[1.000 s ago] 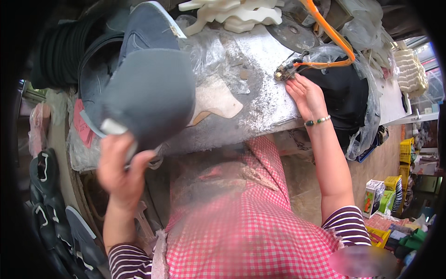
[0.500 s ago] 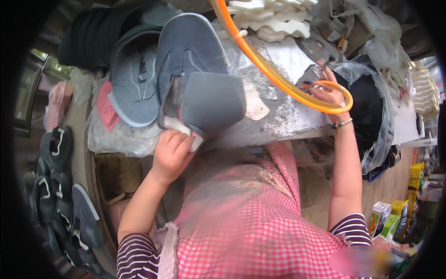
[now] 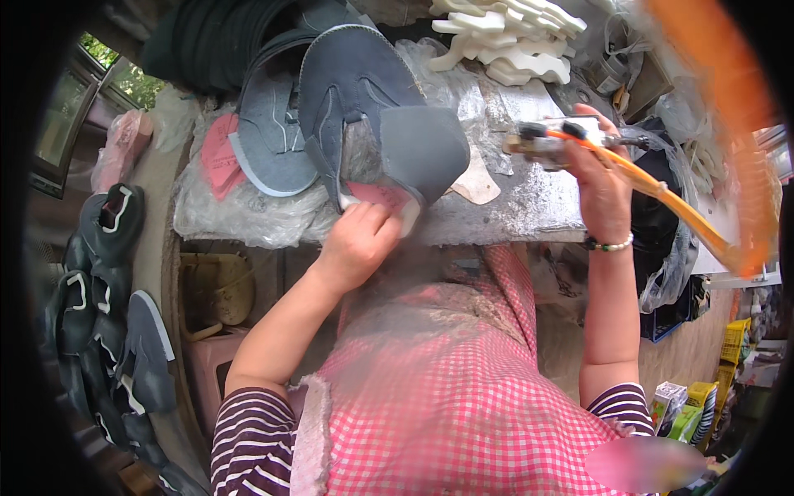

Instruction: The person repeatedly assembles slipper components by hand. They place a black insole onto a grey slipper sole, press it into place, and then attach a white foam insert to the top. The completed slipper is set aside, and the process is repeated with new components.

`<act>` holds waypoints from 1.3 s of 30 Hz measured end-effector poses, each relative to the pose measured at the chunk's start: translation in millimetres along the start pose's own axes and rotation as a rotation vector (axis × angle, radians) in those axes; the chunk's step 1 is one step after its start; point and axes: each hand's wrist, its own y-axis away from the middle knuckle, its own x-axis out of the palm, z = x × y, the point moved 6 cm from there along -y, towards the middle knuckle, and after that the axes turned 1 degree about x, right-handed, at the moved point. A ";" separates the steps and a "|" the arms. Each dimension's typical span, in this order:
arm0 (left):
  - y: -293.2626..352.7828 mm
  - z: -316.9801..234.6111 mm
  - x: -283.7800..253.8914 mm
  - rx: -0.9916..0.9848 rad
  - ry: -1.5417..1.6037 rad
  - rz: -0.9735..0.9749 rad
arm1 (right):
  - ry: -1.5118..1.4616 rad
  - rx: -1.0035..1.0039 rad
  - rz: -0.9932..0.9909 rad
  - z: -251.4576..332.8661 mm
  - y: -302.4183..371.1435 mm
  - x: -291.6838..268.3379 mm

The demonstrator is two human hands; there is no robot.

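Clearly, the left hand [image 3: 357, 244] has its grip closed on the pink inner edge of a grey shoe upper [image 3: 376, 124], pressing it down at the near edge of the bench [image 3: 529, 202]. The upper spreads away from this grip, toward the far side of the bench, and it overlaps another grey piece [image 3: 269, 136] lying to the left of it. The right hand [image 3: 600, 186] has its grip clamped around a small metal tool [image 3: 546, 140] with an orange hose [image 3: 662, 194], held above the bench, well apart from the upper, to the right of it.

In my judgement, the hose is the first risk: it loops close past the right grip and can catch on the cluttered things [image 3: 504, 37] behind, which pulls the tool off its aim. Also the left fingers sit just on the edge of the upper, so if the tool comes near this edge, it may touch them. The upper hangs a little over the bench rim and may slip if the left grip loosens.
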 end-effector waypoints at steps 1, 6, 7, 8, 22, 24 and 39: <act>-2.4 -1.7 -0.4 0.020 -0.011 -0.010 | 0.101 -0.127 0.041 4.9 -0.5 10.7; -10.0 -3.0 -5.1 -0.064 0.058 -0.115 | 0.067 -0.026 0.032 -14.1 -21.0 15.9; -11.5 -0.9 -8.6 -0.113 0.063 -0.140 | 0.021 -0.024 0.033 -9.3 -17.2 18.9; -13.1 1.1 -11.9 -0.162 0.070 -0.166 | -0.025 -0.022 0.034 -1.4 -11.0 22.1; -56.2 36.1 -133.0 -0.765 1.730 -0.861 | -0.471 -0.268 0.070 71.0 10.6 60.7; -52.9 34.8 -149.0 -0.678 2.001 -0.942 | -0.472 -0.316 0.075 79.0 12.7 65.3; -0.6 23.2 -211.9 -0.453 2.198 -1.128 | -0.399 -0.234 0.081 66.9 28.5 79.3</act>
